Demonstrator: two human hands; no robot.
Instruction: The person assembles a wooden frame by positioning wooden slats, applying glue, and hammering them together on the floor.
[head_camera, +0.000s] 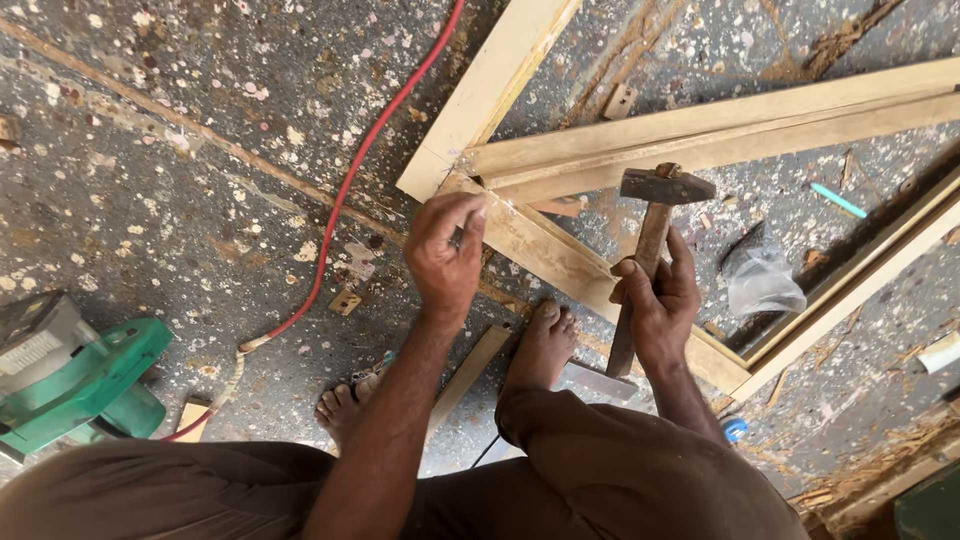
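I'm pinching a small nail, barely visible, with my left hand (445, 250) at the wooden frame (560, 260) corner on the floor, right hand (660, 300) gripping the hammer (650, 235). Best tapping lightly, fingers low.

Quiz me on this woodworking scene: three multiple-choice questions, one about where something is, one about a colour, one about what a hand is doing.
1. Where does the left hand rest?
A. at the corner joint of the wooden frame
B. on the green power tool
C. on the plastic bag

2. What colour is the cable across the floor?
A. blue
B. red
C. yellow

3. What is the state of the right hand?
A. open and empty
B. closed round the hammer handle, head raised above the frame
C. flat on the floor

Answers:
1 A, its fingertips pinch at the joint where the rails meet.
2 B, the line curving past the frame is red.
3 B, the fingers wrap the wooden handle, with the metal head above the rail.
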